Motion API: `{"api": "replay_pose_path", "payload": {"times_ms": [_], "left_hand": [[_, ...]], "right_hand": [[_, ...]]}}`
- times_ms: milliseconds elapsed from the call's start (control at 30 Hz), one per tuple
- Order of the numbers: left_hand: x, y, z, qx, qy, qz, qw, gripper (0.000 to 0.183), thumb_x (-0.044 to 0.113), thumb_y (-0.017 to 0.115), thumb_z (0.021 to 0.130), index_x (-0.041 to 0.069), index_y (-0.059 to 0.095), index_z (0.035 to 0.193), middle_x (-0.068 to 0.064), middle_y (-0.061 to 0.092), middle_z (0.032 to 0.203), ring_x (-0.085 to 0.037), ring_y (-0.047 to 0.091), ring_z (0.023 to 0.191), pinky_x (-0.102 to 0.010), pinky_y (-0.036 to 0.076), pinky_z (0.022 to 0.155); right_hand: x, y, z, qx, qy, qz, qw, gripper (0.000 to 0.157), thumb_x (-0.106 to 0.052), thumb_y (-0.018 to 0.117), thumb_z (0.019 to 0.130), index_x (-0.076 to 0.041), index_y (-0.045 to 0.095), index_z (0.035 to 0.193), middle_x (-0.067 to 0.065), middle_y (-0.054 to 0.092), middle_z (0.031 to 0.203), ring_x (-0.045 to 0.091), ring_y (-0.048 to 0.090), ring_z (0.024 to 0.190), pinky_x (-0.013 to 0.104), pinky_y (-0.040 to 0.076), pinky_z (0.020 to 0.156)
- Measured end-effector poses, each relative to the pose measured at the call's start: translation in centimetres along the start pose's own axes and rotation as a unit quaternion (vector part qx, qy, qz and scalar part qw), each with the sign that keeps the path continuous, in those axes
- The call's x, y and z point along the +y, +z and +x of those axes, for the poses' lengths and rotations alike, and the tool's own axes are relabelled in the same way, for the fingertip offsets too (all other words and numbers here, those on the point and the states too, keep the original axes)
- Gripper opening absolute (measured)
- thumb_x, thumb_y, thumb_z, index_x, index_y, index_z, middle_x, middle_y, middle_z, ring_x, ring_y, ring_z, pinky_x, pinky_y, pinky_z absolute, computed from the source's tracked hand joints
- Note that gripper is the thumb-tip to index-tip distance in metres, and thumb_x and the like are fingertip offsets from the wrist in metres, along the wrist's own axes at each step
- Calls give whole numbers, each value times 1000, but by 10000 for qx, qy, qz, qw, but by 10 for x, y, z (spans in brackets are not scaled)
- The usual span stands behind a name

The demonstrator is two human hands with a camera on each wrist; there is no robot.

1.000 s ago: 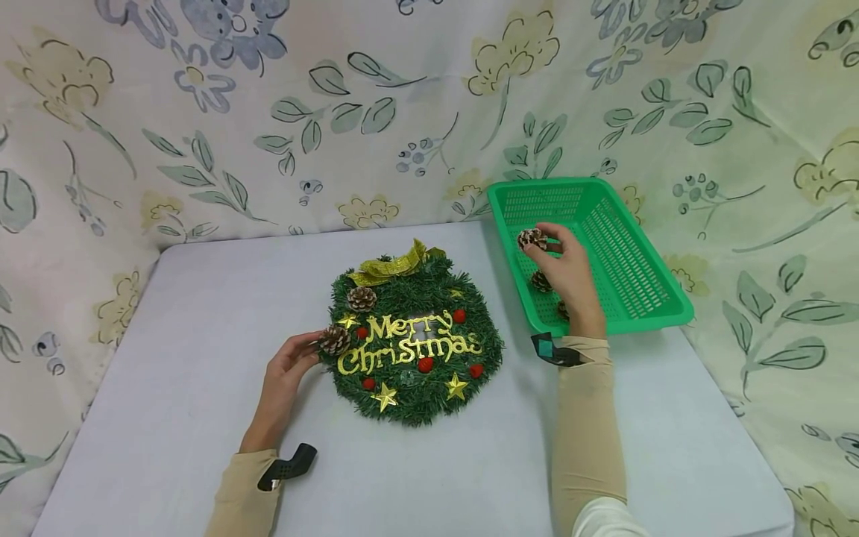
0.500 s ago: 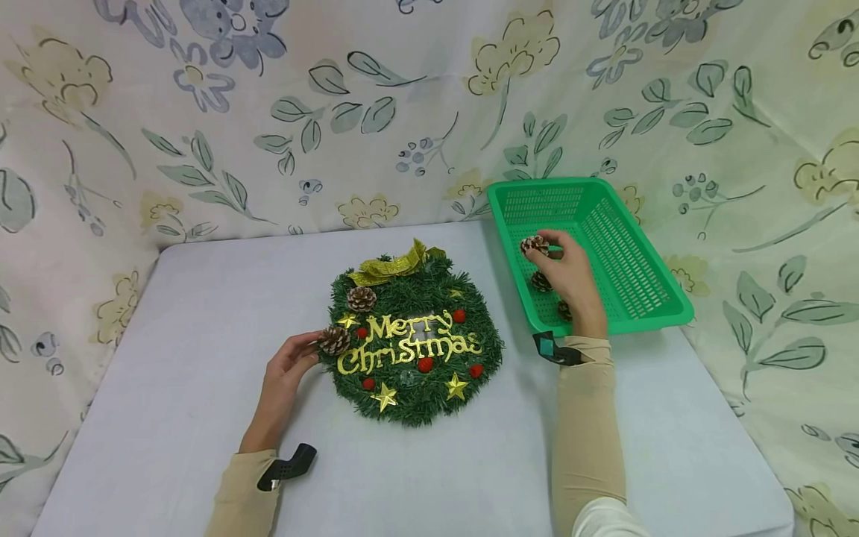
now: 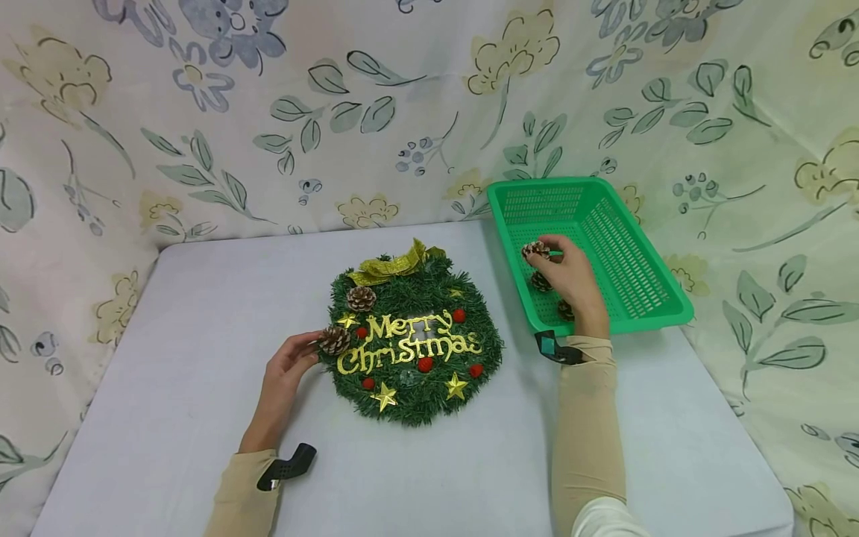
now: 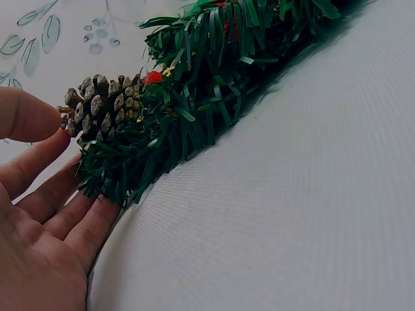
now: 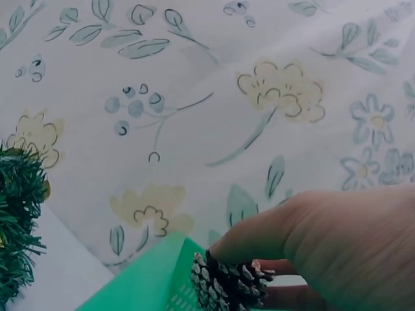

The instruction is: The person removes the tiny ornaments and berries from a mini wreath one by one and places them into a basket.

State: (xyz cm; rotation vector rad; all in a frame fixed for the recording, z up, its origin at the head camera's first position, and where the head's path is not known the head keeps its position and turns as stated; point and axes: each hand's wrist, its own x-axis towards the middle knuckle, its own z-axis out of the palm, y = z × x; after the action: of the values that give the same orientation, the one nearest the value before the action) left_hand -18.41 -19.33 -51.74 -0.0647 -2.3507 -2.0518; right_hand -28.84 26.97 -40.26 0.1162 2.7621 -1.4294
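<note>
My left hand [image 3: 288, 365] is at the left edge of a green Christmas wreath [image 3: 416, 406]. Its thumb and index finger pinch the end of a brown pine cone [image 3: 335, 341] lying on the wreath; in the left wrist view, the other fingers reach to the tinsel below that pine cone [image 4: 104, 107]. Over the left side of a green plastic basket [image 3: 644, 298], my right hand [image 3: 570, 276] holds another pine cone [image 3: 535, 250] between thumb and fingers. In the right wrist view, this white-tipped pine cone [image 5: 227, 282] hangs beside the basket wall.
Two more pine cones, one [image 3: 540, 281] farther in and one [image 3: 566, 310] partly behind my wrist, lie in the basket. A third pine cone [image 3: 361, 299], gold lettering [image 3: 409, 343] and a gold bow [image 3: 396, 266] decorate the wreath. Floral cloth [image 3: 376, 134] hangs behind the white table [image 3: 201, 358].
My right hand has lowered its pine cone slightly deeper into the basket, moving a little toward me and to the right. The left hand and the wreath have stayed in place.
</note>
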Motion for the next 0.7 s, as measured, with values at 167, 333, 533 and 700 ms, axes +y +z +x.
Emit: {"api": "replay_pose_path", "payload": {"times_ms": [167,333,533,700], "left_hand": [[1,0,0,16,-58,-21,10000,36,7,50,105,-6,50,138,22,60,123,6,58,116,-10,48,95],[1,1,0,23,-91,-39,9999,36,7,50,105,-6,50,138,21,60,124,6,58,116,-10,48,95],[1,1,-1,16,-136,10,9999,36,8,50,105,-5,51,138,21,60,124,6,58,116,-10,47,95],[1,1,0,23,-151,20,9999,36,8,50,105,-4,51,139,20,60,125,5,58,116,-10,47,96]], "right_hand": [[1,-1,0,-81,20,-66,9999,62,-34,58,102,-10,38,155,17,35,162,43,36,146,63,41,108],[1,-1,0,-62,-13,-73,10000,62,-34,58,102,-10,37,156,18,36,161,43,37,145,62,42,106],[2,-1,-1,-67,-10,-1,10000,63,-36,59,102,-12,38,156,17,38,160,41,39,144,61,43,105],[1,0,0,-37,-51,58,10000,63,-35,60,101,-11,39,155,17,39,159,41,40,143,61,43,105]]}}
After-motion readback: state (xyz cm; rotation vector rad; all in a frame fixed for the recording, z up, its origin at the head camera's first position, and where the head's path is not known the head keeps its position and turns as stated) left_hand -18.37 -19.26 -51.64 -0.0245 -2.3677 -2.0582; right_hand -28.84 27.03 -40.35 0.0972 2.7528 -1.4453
